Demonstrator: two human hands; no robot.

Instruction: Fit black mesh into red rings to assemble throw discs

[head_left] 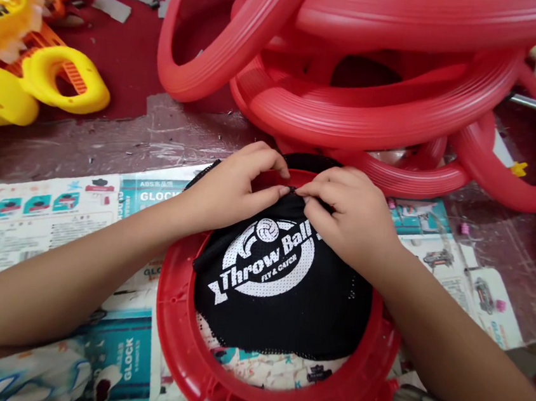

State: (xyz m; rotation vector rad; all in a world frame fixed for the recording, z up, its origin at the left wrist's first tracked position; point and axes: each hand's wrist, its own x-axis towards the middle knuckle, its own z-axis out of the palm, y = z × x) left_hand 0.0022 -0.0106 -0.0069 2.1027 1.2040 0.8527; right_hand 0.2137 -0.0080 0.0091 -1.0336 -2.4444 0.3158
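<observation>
Red rings lay heaped just beyond the printed sheets. On the sheets sat a red frame, black cloth spread across it; left hand and right hand pinched the cloth's far edge, apparently to keep it against the frame.

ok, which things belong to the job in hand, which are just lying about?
In the job:
black printed cloth, both hands at its edge
red ring frame, partly under it

Apparently lying about:
yellow plastic pieces
paper scraps
red hoops (unsure)
</observation>
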